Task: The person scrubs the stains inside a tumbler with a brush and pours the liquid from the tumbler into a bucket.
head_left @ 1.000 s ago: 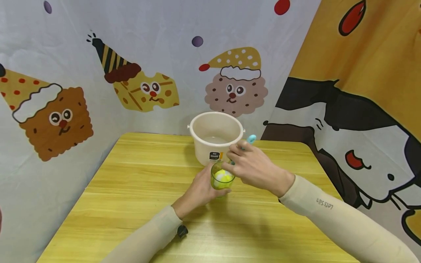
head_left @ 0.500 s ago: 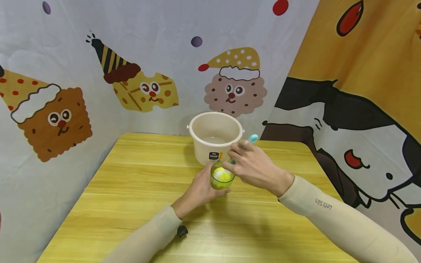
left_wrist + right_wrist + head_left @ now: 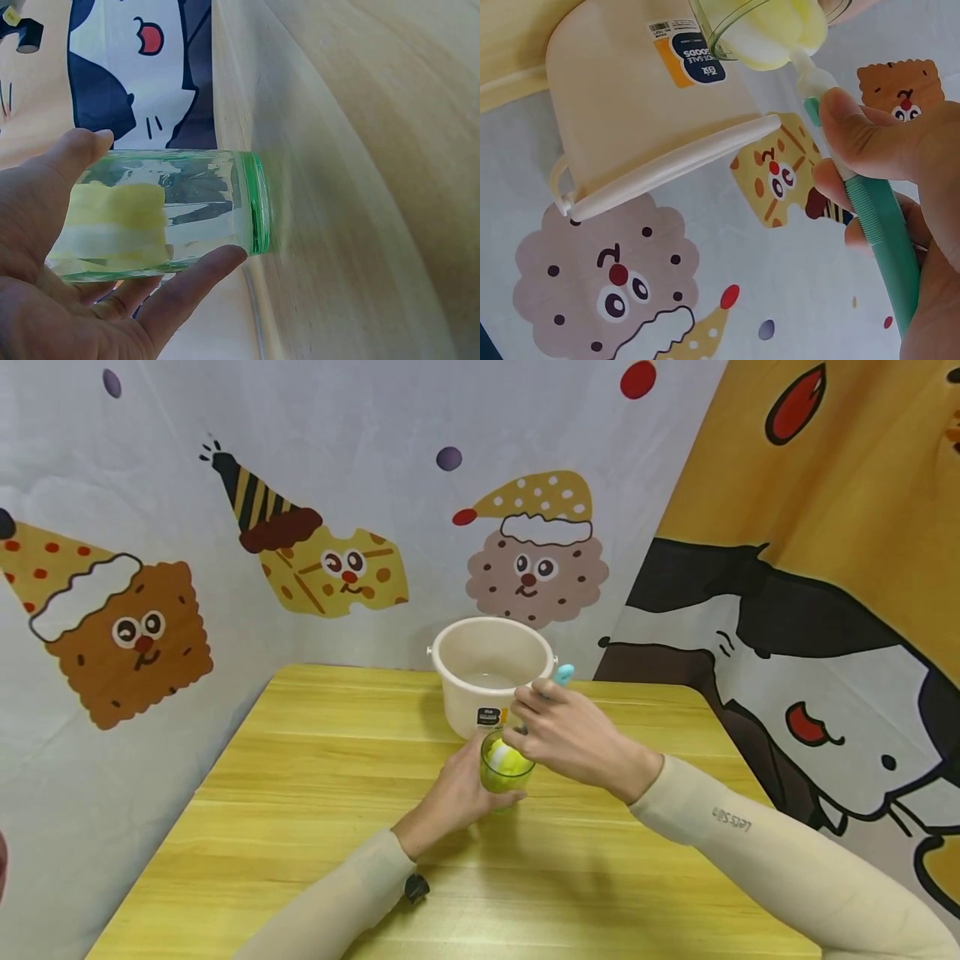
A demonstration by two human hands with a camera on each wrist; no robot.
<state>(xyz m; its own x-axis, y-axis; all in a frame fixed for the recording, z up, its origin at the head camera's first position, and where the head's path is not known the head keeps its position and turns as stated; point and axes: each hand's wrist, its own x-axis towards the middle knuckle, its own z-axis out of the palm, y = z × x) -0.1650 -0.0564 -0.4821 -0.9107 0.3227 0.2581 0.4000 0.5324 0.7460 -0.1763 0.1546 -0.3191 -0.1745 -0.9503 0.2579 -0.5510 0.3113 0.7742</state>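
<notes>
My left hand [image 3: 459, 787] grips a clear, green-tinted drinking glass [image 3: 206, 169] around its side. In the left wrist view the base of the glass is close over the wooden table. My right hand [image 3: 576, 739] holds a sponge cup brush [image 3: 881, 244] by its teal handle, thumb pressed along the upper part. The brush's yellow-and-white sponge head [image 3: 776, 34] sits inside the glass, through its mouth. In the left wrist view, the sponge [image 3: 116, 217] lies in the upper part of the glass, short of the bottom. The blue handle end [image 3: 564, 674] sticks out above my right hand.
Just behind the glass, a cream plastic bucket [image 3: 457, 693] with a dark label stands on the yellow wooden table [image 3: 300, 768]. A cartoon-printed cloth [image 3: 360, 410] hangs behind the table. A small black object [image 3: 416, 887] shows beside the left sleeve.
My right hand has shifted slightly left with the brush, and its handle end has moved left. The sponge's white patch shows differently in the glass. My left hand and the glass stay put.
</notes>
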